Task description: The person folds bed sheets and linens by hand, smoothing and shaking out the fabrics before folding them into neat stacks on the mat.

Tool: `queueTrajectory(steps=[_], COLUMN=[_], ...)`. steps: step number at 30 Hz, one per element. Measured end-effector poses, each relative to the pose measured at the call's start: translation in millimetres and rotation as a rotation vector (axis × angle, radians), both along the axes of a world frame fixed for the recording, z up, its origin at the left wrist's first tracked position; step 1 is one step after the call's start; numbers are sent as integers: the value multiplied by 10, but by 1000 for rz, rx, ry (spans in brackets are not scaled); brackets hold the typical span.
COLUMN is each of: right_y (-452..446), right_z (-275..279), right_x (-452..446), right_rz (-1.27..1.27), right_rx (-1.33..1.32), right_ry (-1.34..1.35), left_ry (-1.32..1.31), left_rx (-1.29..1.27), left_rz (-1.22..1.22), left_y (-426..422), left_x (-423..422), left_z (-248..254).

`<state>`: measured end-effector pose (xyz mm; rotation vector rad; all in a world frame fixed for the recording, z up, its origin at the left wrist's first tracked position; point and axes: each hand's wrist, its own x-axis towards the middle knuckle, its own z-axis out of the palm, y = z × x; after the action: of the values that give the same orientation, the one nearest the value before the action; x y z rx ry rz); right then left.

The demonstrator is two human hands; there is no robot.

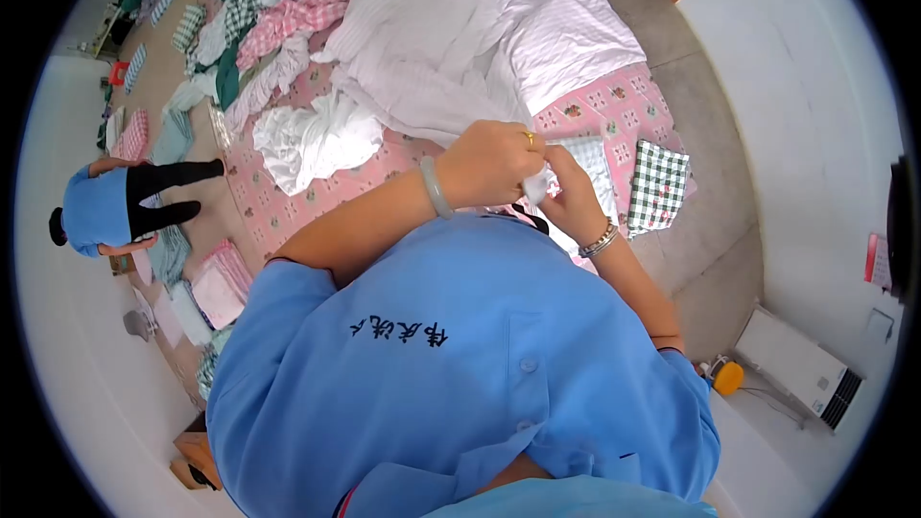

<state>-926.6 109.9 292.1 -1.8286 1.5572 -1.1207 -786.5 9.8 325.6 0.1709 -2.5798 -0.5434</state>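
Close to the blue shirt (pixel 413 355), the left hand (pixel 489 165) is curled up small, and the right hand (pixel 574 194) is bent in narrow beside it. Between them is a little bit of white cloth (pixel 535 184), pinched tight. It is longer than it is wide, and its long way runs from the fingers toward the shirt, with the loose end pointing at the shirt. I cannot tell if it is part of the big white sheet (pixel 432 29). Past the hands, that striped sheet lies rumpled on a pink flowery cover (pixel 624 101) and spreads away from the person. A green checked cloth (pixel 658 187) lies folded to the right, its long way going away too. A crumpled white cloth (pixel 321 141) is on the left. Farther off are heaped checked cloths (pixel 312 10), and another person (pixel 101 206) is bending over at the far left.
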Motion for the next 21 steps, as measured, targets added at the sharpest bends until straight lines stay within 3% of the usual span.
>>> queueTrajectory(steps=[4, 8, 11, 13, 15, 16, 21], right_y=[-144, -346, -504, -558, -607, -617, -680], right_z=[-60, 139, 254, 399, 546, 622, 1107], right_x=[203, 438, 568, 690, 791, 770, 740], right_rz=[-45, -78, -160, -229, -319, -328, -428], right_rx=[18, 118, -68, -63, -114, -178, -448], right_ry=[-108, -103, -79, -142, -204, -113, -132], left_ry=[139, 200, 366, 379, 286, 187, 337], left_rx=[183, 416, 520, 747, 645, 536, 376], left_rz=[109, 70, 2, 143, 168, 189, 263], left_y=[-65, -307, -433, -494, -617, -673, -867], left_x=[220, 449, 541, 606, 717, 768, 915], left_z=[-42, -120, -185, -217, -426, -571, -1049])
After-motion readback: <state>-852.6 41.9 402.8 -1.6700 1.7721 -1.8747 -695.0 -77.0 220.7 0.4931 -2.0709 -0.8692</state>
